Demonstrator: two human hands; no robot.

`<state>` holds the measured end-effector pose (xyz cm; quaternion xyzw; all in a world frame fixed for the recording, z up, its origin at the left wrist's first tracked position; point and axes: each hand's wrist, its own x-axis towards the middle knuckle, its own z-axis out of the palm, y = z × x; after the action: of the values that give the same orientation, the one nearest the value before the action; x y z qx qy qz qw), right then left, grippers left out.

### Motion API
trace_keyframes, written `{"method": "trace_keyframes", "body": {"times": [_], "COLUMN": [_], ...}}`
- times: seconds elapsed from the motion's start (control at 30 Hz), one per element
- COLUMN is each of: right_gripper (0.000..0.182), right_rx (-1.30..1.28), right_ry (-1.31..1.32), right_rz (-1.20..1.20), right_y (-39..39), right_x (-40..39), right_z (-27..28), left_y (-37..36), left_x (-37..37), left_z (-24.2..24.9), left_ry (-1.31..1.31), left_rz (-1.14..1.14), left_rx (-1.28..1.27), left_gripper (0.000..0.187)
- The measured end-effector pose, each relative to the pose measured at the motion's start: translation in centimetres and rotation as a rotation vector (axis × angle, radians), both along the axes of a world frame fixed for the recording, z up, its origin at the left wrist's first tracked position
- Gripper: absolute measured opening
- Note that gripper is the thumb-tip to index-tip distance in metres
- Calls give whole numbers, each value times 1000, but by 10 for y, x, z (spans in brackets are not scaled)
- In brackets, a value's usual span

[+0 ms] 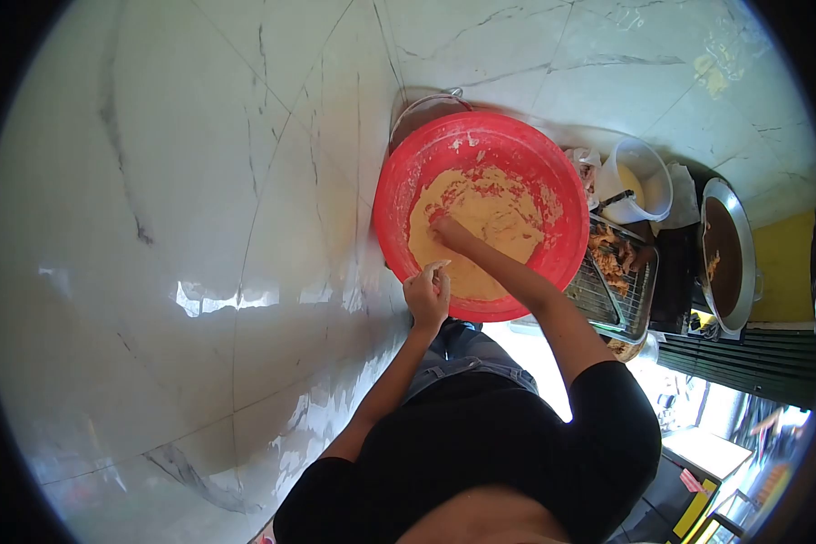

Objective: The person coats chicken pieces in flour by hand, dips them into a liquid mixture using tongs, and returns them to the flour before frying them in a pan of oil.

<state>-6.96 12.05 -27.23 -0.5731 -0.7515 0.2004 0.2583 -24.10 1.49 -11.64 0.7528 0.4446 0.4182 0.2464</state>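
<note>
A large red basin (pixel 567 195) holds a pale yellow, floury mixture (pixel 508 227), with smears of it up the inner wall. My right hand (pixel 446 230) reaches down into the mixture at the left part of the basin; its fingers are sunk in or hidden, so their grip cannot be made out. At the basin's near left rim is my left hand (pixel 428 292), its fingers curled together and dusted with flour. Whether anything sits between those fingers is too small to tell.
Right of the basin, a wire rack tray (pixel 639 304) bears fried pieces (pixel 612 258). Behind it stands a white bucket (pixel 657 177) with pale liquid. A wide metal pan (pixel 743 245) of brown oil is farther right. Marbled tile wall (pixel 199 181) lies close on the left.
</note>
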Motion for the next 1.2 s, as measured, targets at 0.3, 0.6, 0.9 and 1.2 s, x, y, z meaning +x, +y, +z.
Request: {"method": "trace_keyframes", "body": {"times": [0.3,0.6,0.9,1.2], "right_gripper": [13,34,28,15], "right_rx": [-857,-285,-725,19], "right_ry": [386,-49,-15,-57], "right_rz": [91,-210,-28,-249], "right_y": [-61,-68,-60,-61], "right_x": [30,25,13,139], "right_z": [38,32,56,41], "left_y": [-3,-2,-2,-2], "left_x": [-2,0,1,1], "left_z": [-2,1,0,-2], "left_ry": [22,24,49,50], "left_rz": [-10,-9,4,2], "left_rx": [-56,-50,-61,-37], "left_gripper": [16,15,15,15]}}
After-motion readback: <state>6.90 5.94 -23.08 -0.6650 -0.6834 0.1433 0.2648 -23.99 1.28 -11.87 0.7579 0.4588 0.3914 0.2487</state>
